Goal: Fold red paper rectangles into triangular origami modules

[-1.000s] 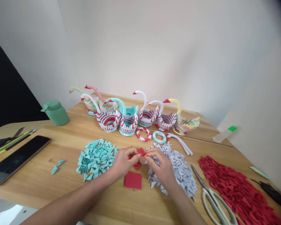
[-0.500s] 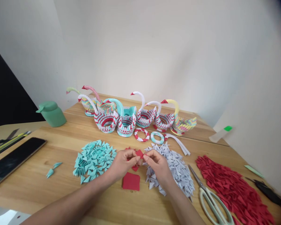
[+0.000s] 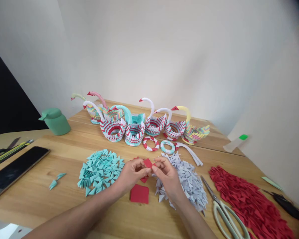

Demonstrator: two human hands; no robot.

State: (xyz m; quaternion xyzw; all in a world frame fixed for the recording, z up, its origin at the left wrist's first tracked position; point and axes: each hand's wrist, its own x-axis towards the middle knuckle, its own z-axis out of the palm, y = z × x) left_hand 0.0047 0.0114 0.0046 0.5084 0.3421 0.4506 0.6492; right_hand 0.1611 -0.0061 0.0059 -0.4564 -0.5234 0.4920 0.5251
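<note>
A small piece of red paper [image 3: 148, 163], partly folded, is pinched between my two hands above the table. My left hand [image 3: 135, 171] grips its left side with thumb and fingers. At its right edge, the thumb and fingertips of my right hand [image 3: 165, 171] are closed on the paper. Directly below lies a stack of red paper rectangles [image 3: 139, 194]. Behind my hands, a few red folded pieces [image 3: 144, 179] show in part. Teal folded triangles [image 3: 101, 171] are heaped to the left, and pale grey-lilac triangles [image 3: 190, 181] lie under and beside my right hand.
Several paper swans [image 3: 135, 132] stand at the back, with two paper rings [image 3: 150, 144] and a white swan neck [image 3: 189, 152] before them. Scissors [image 3: 223, 209] and a red triangle heap [image 3: 249, 202] lie right. A phone [image 3: 17, 171] and green container [image 3: 56, 122] are left.
My fingers have shifted slightly on the red paper, and its top face now shows a little more. Both hands stay in nearly the same place.
</note>
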